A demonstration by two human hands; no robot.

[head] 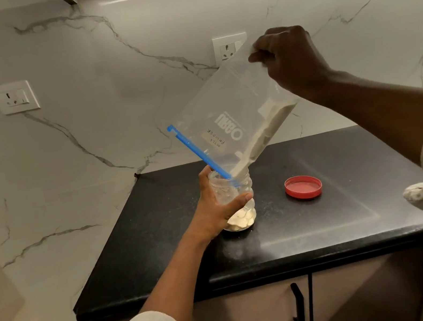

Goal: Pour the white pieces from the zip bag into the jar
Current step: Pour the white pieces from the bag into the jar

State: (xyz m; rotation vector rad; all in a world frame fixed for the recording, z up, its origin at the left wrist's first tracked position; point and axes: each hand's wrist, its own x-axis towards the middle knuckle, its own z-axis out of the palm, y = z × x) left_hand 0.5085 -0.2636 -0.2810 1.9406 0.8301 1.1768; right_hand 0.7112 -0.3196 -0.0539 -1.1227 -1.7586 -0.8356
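Right hand (291, 61) pinches the zip bag (228, 117) tilted, mouth down into the jar (235, 198); left hand (215, 210) grips the jar, seemingly upright.

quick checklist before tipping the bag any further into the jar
1. Left hand grips the jar: ok.
2. Right hand pinches the zip bag by its raised bottom corner: ok.
3. Bag mouth sits in the jar opening: ok.
4. White pieces line up toward the mouth: ok.
5. Room left in the jar: ok, filled only near the bottom.
6. Red lid lies clear of the jar: ok.
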